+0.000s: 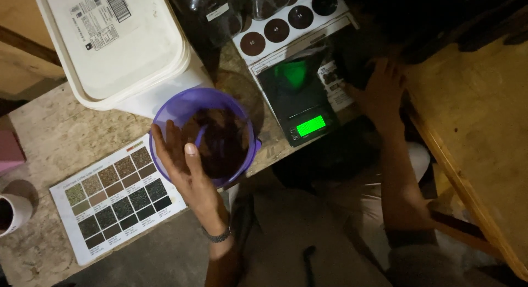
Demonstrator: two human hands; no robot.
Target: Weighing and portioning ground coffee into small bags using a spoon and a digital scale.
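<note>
My left hand (184,163) grips the near rim of a purple plastic bowl (242,113) with the thumb over the edge; the bowl holds dark brown grounds and a spoon-like handle. A bracelet sits on that wrist. My right hand (379,91) rests with fingers spread on a dark object at the right of a black digital scale (300,97), whose display glows green. What lies under the right palm is too dark to tell.
A large white lidded tub (118,42) stands behind the bowl. A printed colour chart (118,196) lies on the rough table (52,133). A card with dark round samples (289,23) sits behind the scale. A white cup (12,212) is at left, a wooden surface (478,127) at right.
</note>
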